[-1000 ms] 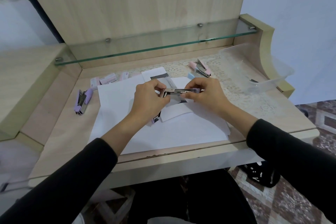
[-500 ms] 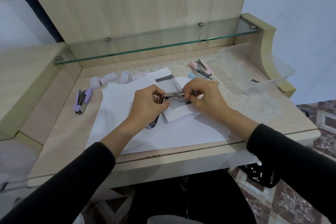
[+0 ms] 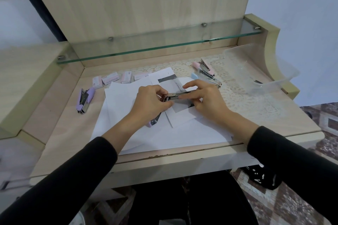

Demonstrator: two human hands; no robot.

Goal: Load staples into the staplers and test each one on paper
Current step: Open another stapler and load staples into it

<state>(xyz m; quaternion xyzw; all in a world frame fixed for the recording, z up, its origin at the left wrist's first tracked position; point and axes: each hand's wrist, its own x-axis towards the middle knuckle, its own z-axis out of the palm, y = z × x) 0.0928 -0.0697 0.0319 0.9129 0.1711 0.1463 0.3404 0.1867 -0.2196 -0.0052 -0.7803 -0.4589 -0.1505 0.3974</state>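
Your left grip (image 3: pixel 150 100) is curled tight round the hinge end of the open lilac stapler (image 3: pixel 180 95), the plastic one with the shiny metal rail. Your right grip (image 3: pixel 206 98) pinches the other end of that rail, with one finger sticking out straight. The stapler is held just over the white paper sheets (image 3: pixel 164 139), in the middle of the frame. Its lilac tail pokes out below your left wrist.

I think you are at the loading step. I can't tell if staples are in the rail yet; it is too small to see.

This stapler looks small and light. The metal rail is hard and stiff, so it should not bend, but it is smooth and may slip. Hold it by its long flat sides, not by the front tip where the staples come out. I guess the hinge has a spring, so it may snap shut on a finger. Keep your fingertips out of the gap.

The paper is thin and floppy and may slide on the pale wooden bench (image 3: pixel 60 133). Press it flat when you test.

A second lilac stapler (image 3: pixel 85 99) lies at the left of the frame. A pink stapler (image 3: pixel 204 65) and a blue stapler (image 3: pixel 206 76) lie at the upper right, near a clear plastic tray (image 3: pixel 256 67). Small pink staple boxes (image 3: pixel 117 78) sit in a row above the paper.
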